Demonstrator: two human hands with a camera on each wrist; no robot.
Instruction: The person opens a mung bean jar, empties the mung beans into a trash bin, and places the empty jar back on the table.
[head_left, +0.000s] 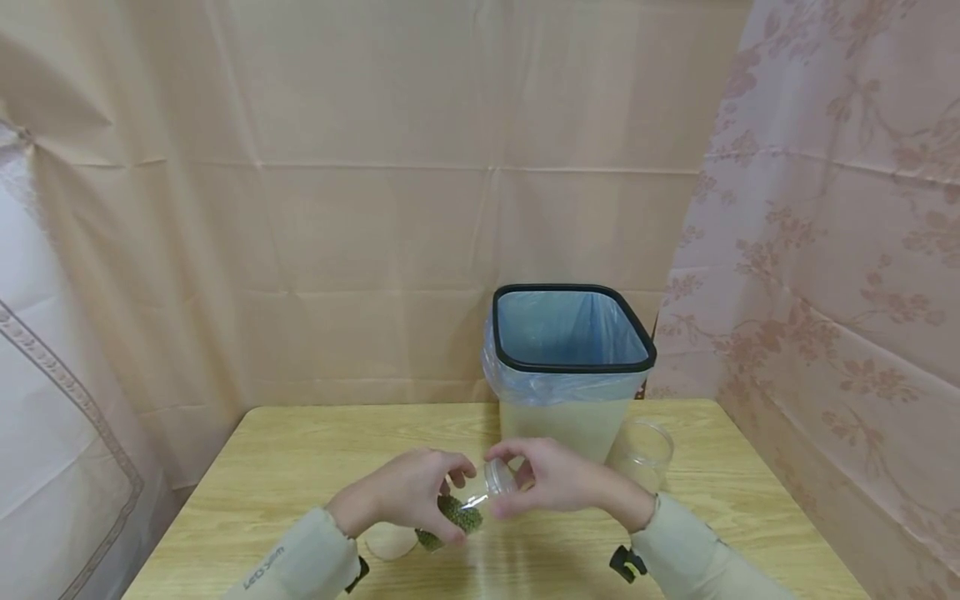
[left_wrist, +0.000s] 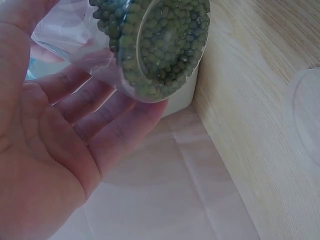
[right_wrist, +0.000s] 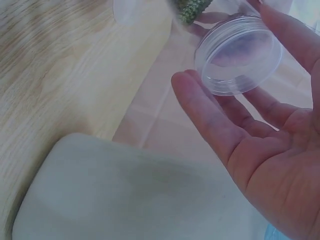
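Observation:
A clear plastic jar (head_left: 476, 501) with green mung beans (head_left: 463, 517) gathered toward its base is held tilted between both hands over the wooden table. My left hand (head_left: 416, 492) grips it around the bean-filled lower end; in the left wrist view the fingers (left_wrist: 117, 132) reach beneath the base. At the upper end, my right hand (head_left: 553, 477) holds the jar around its threaded mouth (right_wrist: 240, 57), thumb and fingers on opposite sides of the rim. A round clear lid (head_left: 391, 541) lies on the table beside the left hand.
Behind the right hand stands a pale waste bin (head_left: 566, 421) with a black rim and blue liner. A second clear jar (head_left: 645, 450) is to its right, partly behind the right forearm. Beige and floral curtains (head_left: 825, 250) surround the wooden table (head_left: 315, 454).

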